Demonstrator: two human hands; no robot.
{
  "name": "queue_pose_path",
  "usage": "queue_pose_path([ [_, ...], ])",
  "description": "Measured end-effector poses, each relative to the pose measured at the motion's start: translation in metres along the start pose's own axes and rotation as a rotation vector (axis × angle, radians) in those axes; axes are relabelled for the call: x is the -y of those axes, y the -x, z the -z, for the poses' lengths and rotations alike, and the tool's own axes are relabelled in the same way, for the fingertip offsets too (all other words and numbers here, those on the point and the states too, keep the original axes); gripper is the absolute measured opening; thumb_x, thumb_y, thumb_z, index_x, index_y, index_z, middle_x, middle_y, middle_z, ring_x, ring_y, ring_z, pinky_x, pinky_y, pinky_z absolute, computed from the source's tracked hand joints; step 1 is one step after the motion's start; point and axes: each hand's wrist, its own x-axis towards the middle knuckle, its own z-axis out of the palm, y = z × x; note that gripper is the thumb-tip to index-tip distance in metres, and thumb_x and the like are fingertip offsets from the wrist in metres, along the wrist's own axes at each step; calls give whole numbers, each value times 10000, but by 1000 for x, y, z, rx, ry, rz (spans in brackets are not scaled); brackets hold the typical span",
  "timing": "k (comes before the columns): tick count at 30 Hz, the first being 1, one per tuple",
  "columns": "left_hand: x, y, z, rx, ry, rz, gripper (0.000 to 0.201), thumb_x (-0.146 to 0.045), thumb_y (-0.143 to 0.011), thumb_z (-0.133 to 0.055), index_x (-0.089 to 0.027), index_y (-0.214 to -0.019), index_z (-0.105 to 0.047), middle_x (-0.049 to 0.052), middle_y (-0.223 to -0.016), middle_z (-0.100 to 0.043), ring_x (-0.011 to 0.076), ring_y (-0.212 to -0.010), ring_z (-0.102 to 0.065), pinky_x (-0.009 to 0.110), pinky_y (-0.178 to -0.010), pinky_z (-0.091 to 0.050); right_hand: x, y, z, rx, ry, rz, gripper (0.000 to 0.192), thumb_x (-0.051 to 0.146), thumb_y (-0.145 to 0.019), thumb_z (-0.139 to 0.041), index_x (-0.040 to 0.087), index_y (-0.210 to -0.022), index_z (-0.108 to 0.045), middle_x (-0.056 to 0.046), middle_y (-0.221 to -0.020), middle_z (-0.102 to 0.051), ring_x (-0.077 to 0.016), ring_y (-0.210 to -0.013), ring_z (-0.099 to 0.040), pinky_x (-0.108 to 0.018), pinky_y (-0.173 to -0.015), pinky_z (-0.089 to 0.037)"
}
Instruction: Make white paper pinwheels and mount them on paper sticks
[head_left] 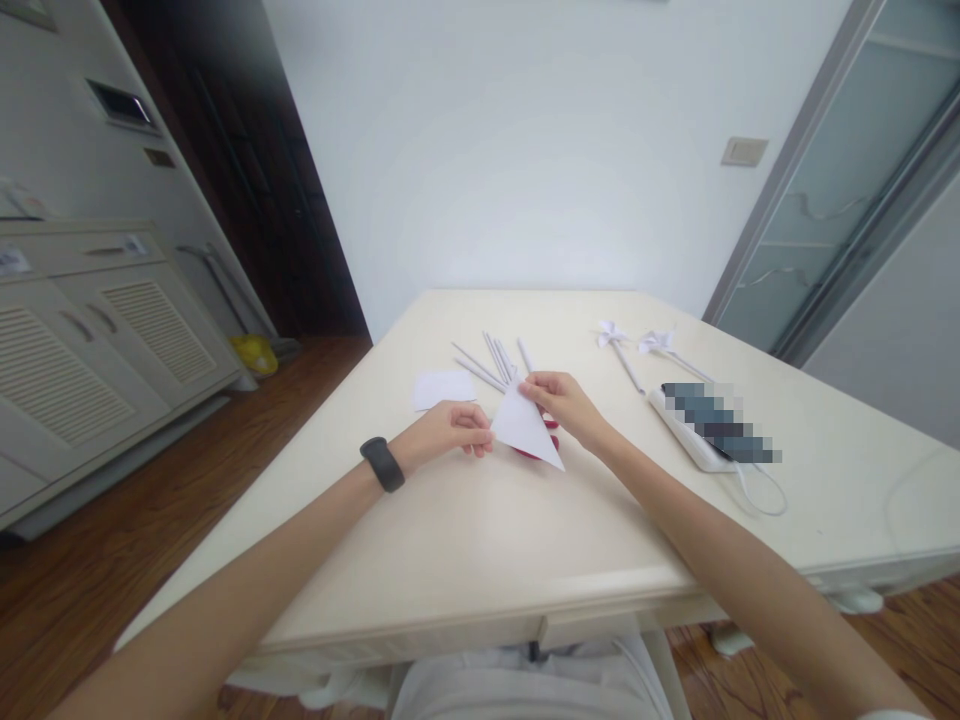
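Note:
Between my two hands is a white sheet of paper [523, 428] in a triangle shape, held a little above the table. The fingers of my left hand [457, 428] pinch its left corner; a black band circles that wrist. My right hand [559, 402] grips the upper corner between thumb and fingers. Under the paper lies a red object [553, 440], mostly hidden, perhaps scissor handles. Just beyond the hands, several thin white paper sticks [480, 366] lie fanned out. A stack of white paper squares [442, 388] rests beyond my left hand.
Two white paper pinwheels on sticks, one nearer [611, 335] and one further right [658, 343], lie at the back right. A white box [686, 430] with a blurred-out dark object on it and a white cable [761, 505] stands right of my forearm. The cream table [375, 560] meets a wall.

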Motion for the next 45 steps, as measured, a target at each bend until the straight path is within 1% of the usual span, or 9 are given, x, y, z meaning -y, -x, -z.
queue_pose_path([
  [3, -1, 0, 0, -6, -11, 7, 123, -306, -689, -607, -184, -695, -591, 38, -678, -655, 169, -651, -597, 295, -632, -448, 0, -1, 0, 7, 16, 28, 266, 400, -802, -470, 166, -681, -505, 34, -567, -420, -80, -488, -383, -193, -420, -280],
  [7, -3, 0, -1, -2, -21, 14, 146, -321, -682, -617, -179, -689, -587, 38, -666, -648, 178, -659, -603, 311, -643, -459, -1, -2, 0, -18, 47, 58, 266, 391, -807, -452, 165, -685, -523, 37, -570, -404, -85, -505, -384, -198, -433, -291],
  [13, -3, 1, -1, 24, 1, 5, 156, -330, -696, -628, -179, -686, -592, 33, -658, -655, 165, -628, -598, 296, -624, -450, 1, -1, 0, -26, 30, 43, 233, 385, -794, -472, 171, -756, -554, 20, -622, -489, -97, -543, -446, -197, -442, -315],
  [19, -4, 1, -1, 37, 12, 13, 182, -351, -707, -627, -173, -698, -596, 38, -685, -661, 162, -642, -599, 288, -614, -441, 1, -1, 0, -33, 2, 36, 210, 353, -785, -495, 169, -686, -513, 42, -530, -448, -78, -464, -401, -193, -420, -297],
  [24, -4, 1, -1, 32, 13, 18, 193, -359, -701, -633, -170, -696, -592, 40, -679, -658, 170, -645, -606, 301, -620, -452, 3, 1, -1, -39, -18, 36, 212, 364, -787, -497, 172, -696, -510, 42, -541, -447, -80, -476, -408, -192, -418, -300],
  [30, 3, -2, 0, 83, 34, 19, 195, -349, -720, -631, -161, -716, -581, 40, -712, -663, 149, -640, -600, 281, -616, -443, 5, 1, -3, -51, -12, 19, 285, 408, -793, -479, 160, -655, -511, 38, -555, -408, -77, -480, -396, -191, -401, -294],
  [35, 5, -3, 1, 95, 32, 27, 196, -342, -721, -636, -156, -720, -573, 29, -704, -657, 144, -642, -596, 275, -624, -445, 8, 3, -1, -69, -74, 42, 261, 307, -775, -485, 160, -561, -453, 45, -510, -396, -70, -459, -387, -192, -407, -288],
  [39, 3, -2, 1, 71, 24, 31, 199, -349, -724, -629, -158, -716, -573, 31, -708, -653, 148, -648, -595, 277, -624, -439, 6, 3, 1, -89, -84, 84, 272, 218, -755, -451, 166, -496, -386, 46, -474, -395, -66, -448, -386, -199, -429, -297],
  [45, -1, 0, 3, -32, 82, 52, 187, -346, -722, -621, -162, -738, -592, 41, -754, -657, 156, -712, -591, 274, -647, -424, 2, 0, 4, -87, -72, 65, 234, 198, -747, -427, 172, -516, -405, 37, -474, -450, -78, -458, -438, -207, -457, -334],
])
